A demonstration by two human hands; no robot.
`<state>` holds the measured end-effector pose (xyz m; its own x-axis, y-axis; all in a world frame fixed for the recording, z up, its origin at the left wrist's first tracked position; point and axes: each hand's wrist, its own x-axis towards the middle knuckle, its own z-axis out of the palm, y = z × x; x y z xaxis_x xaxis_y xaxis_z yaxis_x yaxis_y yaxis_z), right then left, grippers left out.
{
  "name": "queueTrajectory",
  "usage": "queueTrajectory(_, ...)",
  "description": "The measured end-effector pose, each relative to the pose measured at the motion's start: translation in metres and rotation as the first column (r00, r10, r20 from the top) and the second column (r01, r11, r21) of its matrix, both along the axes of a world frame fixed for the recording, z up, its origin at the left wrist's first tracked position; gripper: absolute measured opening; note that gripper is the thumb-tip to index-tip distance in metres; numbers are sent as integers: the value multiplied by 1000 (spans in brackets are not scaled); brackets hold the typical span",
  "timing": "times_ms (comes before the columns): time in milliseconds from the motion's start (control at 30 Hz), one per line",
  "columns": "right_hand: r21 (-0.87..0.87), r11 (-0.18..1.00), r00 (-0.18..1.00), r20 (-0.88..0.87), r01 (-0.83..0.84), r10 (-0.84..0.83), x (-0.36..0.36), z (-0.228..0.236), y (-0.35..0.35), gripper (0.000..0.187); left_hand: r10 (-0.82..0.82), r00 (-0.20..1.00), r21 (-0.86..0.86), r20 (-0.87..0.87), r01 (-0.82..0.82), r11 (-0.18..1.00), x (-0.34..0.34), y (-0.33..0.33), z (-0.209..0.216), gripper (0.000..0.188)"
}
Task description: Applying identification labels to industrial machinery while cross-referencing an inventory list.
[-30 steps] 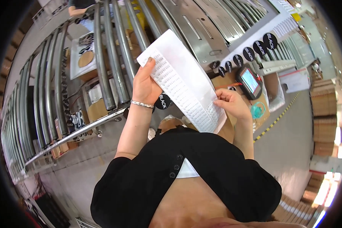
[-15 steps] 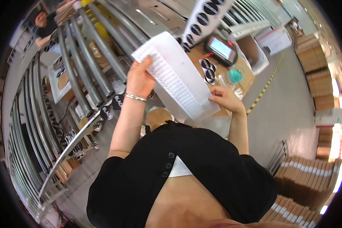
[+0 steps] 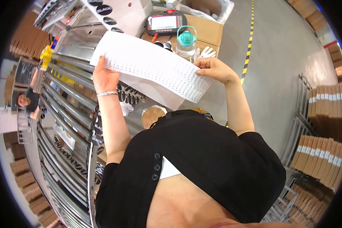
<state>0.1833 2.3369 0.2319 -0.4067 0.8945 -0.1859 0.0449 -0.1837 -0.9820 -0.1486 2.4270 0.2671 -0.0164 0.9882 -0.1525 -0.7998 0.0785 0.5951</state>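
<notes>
Held up before me is a long white label sheet (image 3: pixel 148 64) with rows of small print. My left hand (image 3: pixel 105 78) grips its left end, thumb on the printed face and the other fingers mostly hidden behind. At the right end, my right hand (image 3: pixel 216 70) pinches the upper edge between thumb and fingers. The sheet slants down to the right, and another white layer hangs below it. Just beyond it stand a clear bottle with a teal lid (image 3: pixel 186 39) and a white glove (image 3: pixel 206 53) on a cardboard surface.
A black handheld panel with a screen (image 3: pixel 166 22) rests on the cardboard (image 3: pixel 209 30). Metal rollers (image 3: pixel 64 102) run along my left, with round black stickers nearby. A person (image 3: pixel 28 99) is at the far left. Stacked flat cartons (image 3: pixel 321 152) stand at the right, beyond a striped floor line (image 3: pixel 248 49).
My view has turned, so the rollers and the other person appear further left. The sheet is now tilted closer to level, its printed rows more spread out; both hands keep hold of it.
</notes>
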Motion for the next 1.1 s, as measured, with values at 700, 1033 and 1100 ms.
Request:
queueTrajectory(700, 25, 995, 994, -31, 102, -101, 18, -15, 7, 22, -19, 999, 9, -36, 20, 1000, 28, -10, 15, 33)
queueTrajectory(1033, 29, 1000, 995, -98, -11, 13, 20, -15, 8, 41, -26, 997, 18, -67, 28, 999, 20, -9, 11, 34)
queueTrajectory(1100, 34, 999, 997, -82, -8, 10, 20, -15, 7, 41, -17, 997, 5, -81, 17, 1000, 19, -12, 11, 34)
